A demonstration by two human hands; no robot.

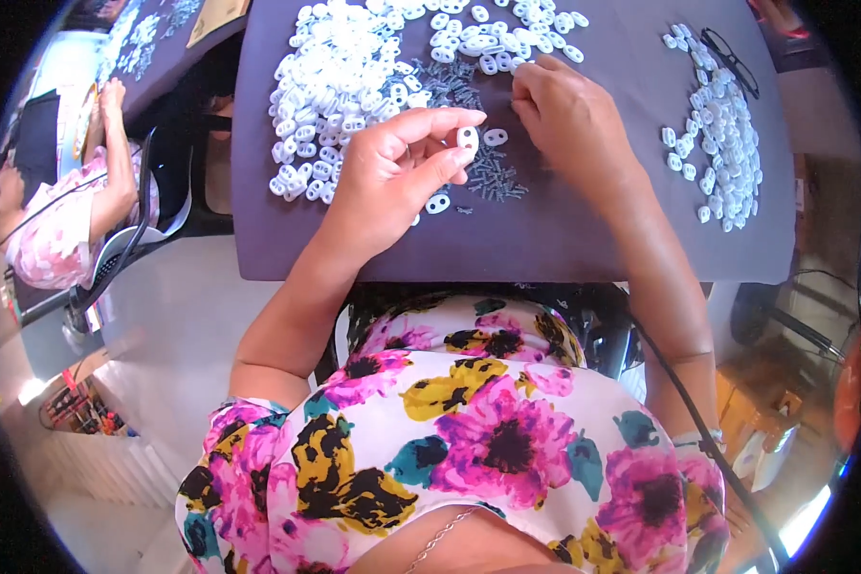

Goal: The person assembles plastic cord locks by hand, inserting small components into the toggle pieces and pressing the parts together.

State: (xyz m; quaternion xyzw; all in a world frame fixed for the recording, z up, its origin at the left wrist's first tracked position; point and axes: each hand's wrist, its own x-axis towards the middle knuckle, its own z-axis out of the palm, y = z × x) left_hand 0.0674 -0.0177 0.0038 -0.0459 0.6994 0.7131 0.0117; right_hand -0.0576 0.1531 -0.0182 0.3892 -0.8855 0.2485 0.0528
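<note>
Fingers of the left hand (392, 167) are pinching a small white plastic piece (468, 138) between thumb and forefinger, lifting it just above the dark purple table (545, 239). The right hand (569, 120) is lying palm down just beside it, its fingers curling toward the near edge of a heap of white pieces (493, 38); whether those fingertips are gripping anything cannot be told, since the back of the hand is covering them. A patch of small grey metal bits (493, 177) is lying on the cloth between and below the two hands, with a few loose white pieces scattered around it. A larger pile of white pieces (340, 86) is sitting to the left of the left hand, and a third pile (722, 143) is spreading well apart along the right side of the table, a pair of dark-framed glasses (732, 57) resting at its top. Another person (62, 220) in a floral top is sitting at a neighbouring table on the far left.
</note>
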